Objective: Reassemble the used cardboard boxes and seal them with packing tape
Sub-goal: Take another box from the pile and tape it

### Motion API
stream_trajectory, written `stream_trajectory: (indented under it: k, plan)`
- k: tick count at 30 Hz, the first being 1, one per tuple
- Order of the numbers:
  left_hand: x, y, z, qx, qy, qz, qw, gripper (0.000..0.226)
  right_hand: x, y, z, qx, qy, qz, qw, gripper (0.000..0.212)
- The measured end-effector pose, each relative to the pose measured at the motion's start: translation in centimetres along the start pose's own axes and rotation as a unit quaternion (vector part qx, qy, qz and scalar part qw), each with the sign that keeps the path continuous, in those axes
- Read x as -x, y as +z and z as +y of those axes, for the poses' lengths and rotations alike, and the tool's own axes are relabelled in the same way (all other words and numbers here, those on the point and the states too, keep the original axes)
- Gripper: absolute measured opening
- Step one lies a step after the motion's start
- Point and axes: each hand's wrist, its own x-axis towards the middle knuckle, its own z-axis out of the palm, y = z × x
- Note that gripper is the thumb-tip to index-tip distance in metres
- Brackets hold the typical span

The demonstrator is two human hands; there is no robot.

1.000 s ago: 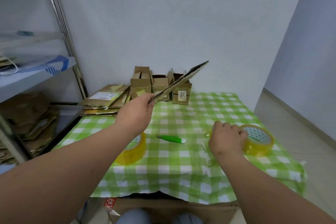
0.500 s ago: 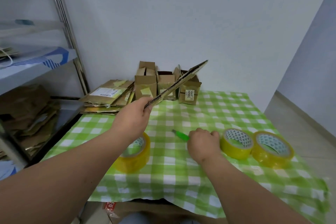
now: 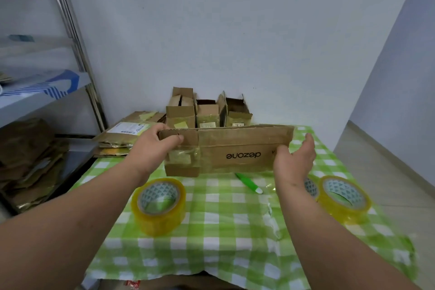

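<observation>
A flattened brown cardboard box printed "dezone" upside down hangs upright above the green checked table, its broad face toward me. My left hand grips its left end, thumb on the front. At the box's lower right corner is my right hand; its thumb touches the front and its fingers are spread straight past the edge. One yellow tape roll lies under my left forearm. Another roll lies at the right, with a third partly hidden behind my right wrist.
A green-handled cutter lies on the cloth below the box. Three small upright boxes stand against the back wall. A pile of flattened cartons sits at the back left. A metal shelf rack with more cardboard stands to the left.
My left hand has swung the flat box from edge-on to face me and lowered it. My right hand left the tape rolls and rose to the box's right end.
</observation>
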Motion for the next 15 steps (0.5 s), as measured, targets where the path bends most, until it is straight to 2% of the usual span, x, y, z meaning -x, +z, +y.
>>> stream_trajectory:
  k: [3, 6, 8, 11, 13, 15]
  plan:
    - [0.5, 0.5, -0.1, 0.031, 0.005, 0.014, 0.999, 0.03, 1.1, -1.2, -0.5, -0.036, -0.008, -0.055, 0.998, 0.053]
    - [1.2, 1.4, 0.2, 0.084, 0.008, 0.04, 0.996, 0.042, 2.6, -2.4, -0.9, -0.048, -0.034, -0.054, 0.997, 0.042]
    - [1.7, 2.1, 0.5, 0.08, 0.012, 0.05, 0.995, 0.039, 3.5, -3.0, -0.8, -0.055, -0.059, -0.054, 0.995, 0.037]
    - [2.5, 3.3, 1.0, 0.08, 0.003, 0.002, 0.997, 0.02, 4.5, -3.9, -0.1, -0.059, -0.072, -0.053, 0.994, 0.028]
    - [3.0, 4.0, 1.1, 0.094, -0.021, -0.053, 0.994, 0.028, 5.1, -4.4, 0.8, -0.071, -0.069, -0.055, 0.994, 0.028]
    - [3.5, 4.2, 1.2, 0.136, -0.062, -0.073, 0.986, 0.047, 5.5, -4.7, 2.0, -0.064, -0.073, -0.063, 0.993, 0.035]
